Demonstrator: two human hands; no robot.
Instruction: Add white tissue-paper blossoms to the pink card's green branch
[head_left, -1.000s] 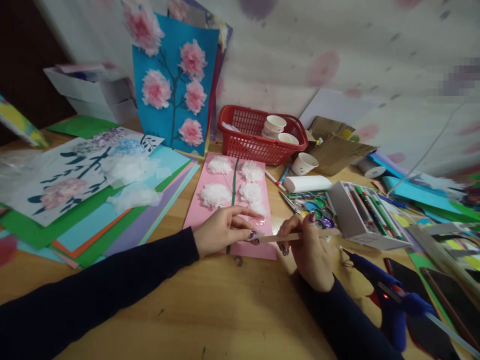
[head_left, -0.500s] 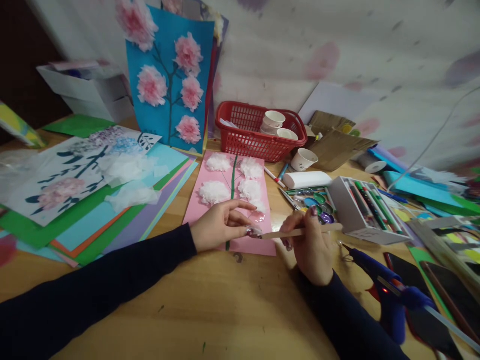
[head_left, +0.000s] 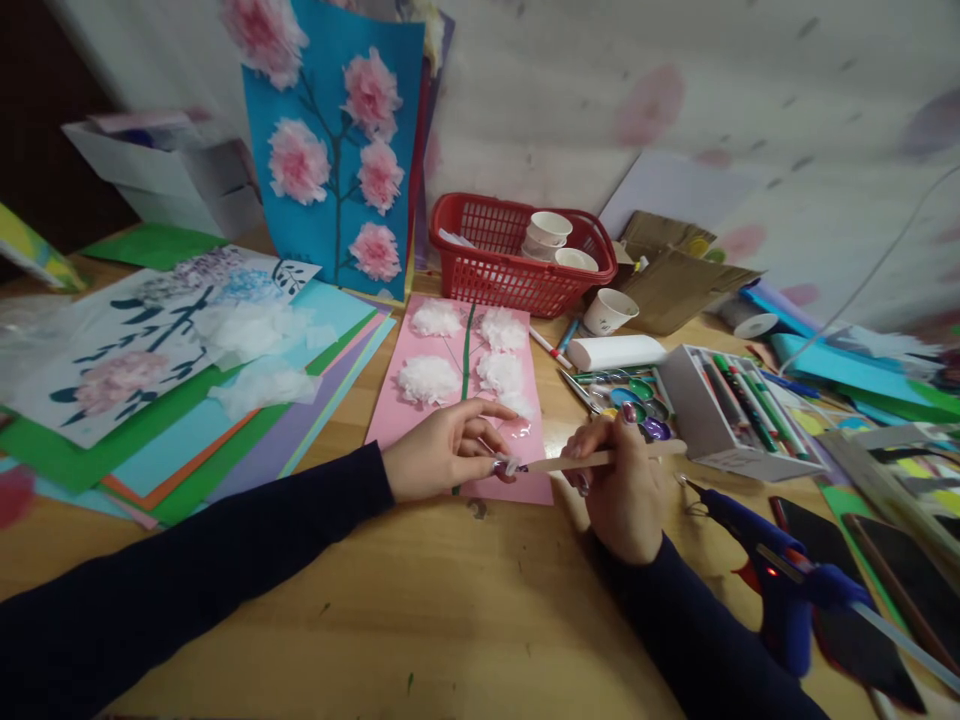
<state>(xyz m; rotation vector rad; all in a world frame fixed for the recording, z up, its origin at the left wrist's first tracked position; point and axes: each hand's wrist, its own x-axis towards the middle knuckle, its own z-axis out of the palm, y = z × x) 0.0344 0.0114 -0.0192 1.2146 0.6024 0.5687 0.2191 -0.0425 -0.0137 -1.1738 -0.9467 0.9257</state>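
My right hand [head_left: 626, 490] grips a slim pale wooden stick [head_left: 577, 461], held nearly level and pointing left. The stick's far end meets the thumb of my left hand [head_left: 442, 455], where a small whitish, dark-edged bit shows that is too small to name. My left fingers curl above that thumb, with the index finger stretched out. Beneath lies a pink sheet [head_left: 386, 425] bearing a green painted stem [head_left: 466, 350] and several white tissue flowers [head_left: 427, 381]. A shiny clear patch [head_left: 519, 430] is on the sheet beside my left fingers.
A blue glue gun [head_left: 780, 570] with a red light lies right, near phones [head_left: 855, 620]. Paint palette [head_left: 637, 395], marker box [head_left: 720, 455], paper cup [head_left: 610, 311] and red basket [head_left: 517, 290] stand beyond. Coloured sheets [head_left: 225, 440] and a blue flower picture [head_left: 300, 235] are left.
Both hands and the stick have hardly moved. The camera view has shifted slightly, so the things at the back sit a little differently.
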